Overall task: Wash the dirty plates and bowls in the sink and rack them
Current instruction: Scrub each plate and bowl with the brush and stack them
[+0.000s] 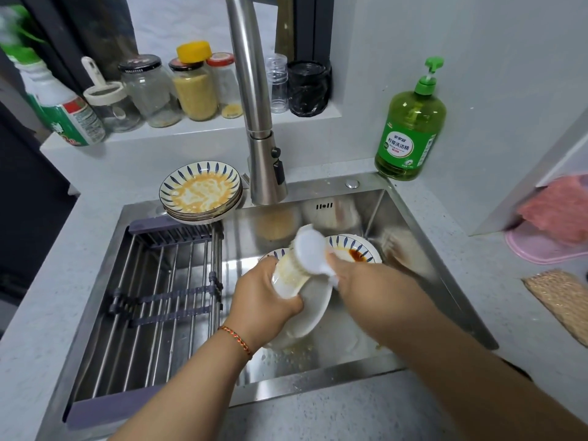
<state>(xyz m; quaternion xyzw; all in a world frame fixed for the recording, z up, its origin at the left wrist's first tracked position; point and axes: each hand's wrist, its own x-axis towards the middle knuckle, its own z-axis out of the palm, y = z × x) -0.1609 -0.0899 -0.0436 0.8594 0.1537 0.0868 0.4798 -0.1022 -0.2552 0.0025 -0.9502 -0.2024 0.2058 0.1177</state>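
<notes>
Over the steel sink (413, 237) we hold a glossy white round plate (313, 308) on edge, its long axis running from lower left up to the right. Our left hand (265, 300) has its grip curled round the plate's rim; our right hand (359, 275) clamps a white plastic brush (308, 249), bristles pressed against the plate. Smeared patterned plates (199, 189) are stacked on the sink's back edge.

I count one stack of dirty plates (200, 192) beside the faucet (254, 122), two more plates (356, 249) down in the sink (413, 249), one brush (310, 249), one green soap bottle (410, 128), and about five jars (149, 90) on the ledge.
</notes>
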